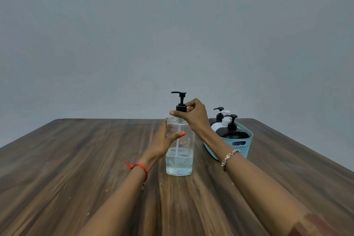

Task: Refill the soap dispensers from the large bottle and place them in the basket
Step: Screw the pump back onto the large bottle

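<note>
Steadying the clear bottle (179, 161), upright on the surface (76, 159) beside the basket (247, 145) of dispensers (232, 130), the left hand (162, 138) wraps its body while the right hand (193, 115) pinches the pump collar (181, 108) with its fingers; a hard twist against a loose hold could tip it and spill soap.

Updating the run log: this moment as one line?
left hand: grips clear bottle | right hand: pinches black pump collar | bottle: upright on table, part full | basket: dispensers inside
</note>
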{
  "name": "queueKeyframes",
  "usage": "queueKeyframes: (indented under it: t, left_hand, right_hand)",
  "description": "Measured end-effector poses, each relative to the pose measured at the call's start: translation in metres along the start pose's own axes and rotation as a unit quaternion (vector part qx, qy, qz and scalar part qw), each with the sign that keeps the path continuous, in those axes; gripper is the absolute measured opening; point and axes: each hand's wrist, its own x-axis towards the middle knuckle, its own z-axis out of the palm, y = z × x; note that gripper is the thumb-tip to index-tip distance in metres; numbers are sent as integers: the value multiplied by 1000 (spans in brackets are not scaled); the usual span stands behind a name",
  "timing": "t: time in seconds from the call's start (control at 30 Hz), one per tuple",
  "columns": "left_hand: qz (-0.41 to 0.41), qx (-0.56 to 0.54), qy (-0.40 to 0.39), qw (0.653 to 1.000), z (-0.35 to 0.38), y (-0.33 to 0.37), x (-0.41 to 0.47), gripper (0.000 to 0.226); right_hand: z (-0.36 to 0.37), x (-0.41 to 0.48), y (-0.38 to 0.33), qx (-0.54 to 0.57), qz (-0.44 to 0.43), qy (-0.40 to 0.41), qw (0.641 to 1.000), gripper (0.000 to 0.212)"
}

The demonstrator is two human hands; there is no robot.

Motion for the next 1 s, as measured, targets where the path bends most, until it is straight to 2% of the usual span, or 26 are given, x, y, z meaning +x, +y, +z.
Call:
queueKeyframes:
  t: [0.03, 0.1, 0.23, 0.4, 0.5, 0.57, 0.63, 0.7, 0.8, 0.83, 0.93, 1.0]
  left_hand:
    - [-3, -4, 1, 1000, 0, 0, 0, 64]
    - [-7, -17, 2, 1000, -1, 1, 0, 63]
    - [-3, -19, -7, 1000, 2, 1, 0, 62]
    - [-2, -20, -6, 1000, 2, 1, -1, 63]
    - [-7, -26, -2, 1000, 2, 1, 0, 62]
    - [-7, -30, -3, 1000, 2, 1, 0, 62]
    - [-4, -23, -7, 1000, 2, 0, 0, 64]
    - [0, -15, -10, 1000, 2, 0, 0, 66]
    - [-2, -16, -11, 1000, 1, 1, 0, 69]
    - [-4, -16, -11, 1000, 1, 1, 0, 71]
    - [-2, -22, -4, 1000, 2, 0, 0, 68]
    - [0, -23, 2, 1000, 3, 0, 0, 65]
  right_hand:
    - [2, -1, -1, 2, -2, -2, 1000, 35]
    - [0, 1, -4, 42, 5, -19, 999, 17]
    - [-8, 3, -2, 92, 41, -20, 995, 6]
    - [-7, 1, 2, 77, 33, 5, 996, 24]
    - [-8, 1, -3, 120, 45, -21, 992, 4]
    - [-12, 3, -2, 128, 52, -46, 989, 13]
    - [-14, 4, -3, 114, 44, -45, 992, 10]
    - [-10, 3, -4, 58, 29, -11, 998, 16]
    - [1, 2, 0, -32, 16, 42, 998, 39]
    - [2, 1, 0, -29, 15, 31, 999, 38]
    - [-3, 0, 2, 60, 10, -48, 997, 15]
    - [-9, 1, 2, 97, 10, -71, 993, 9]
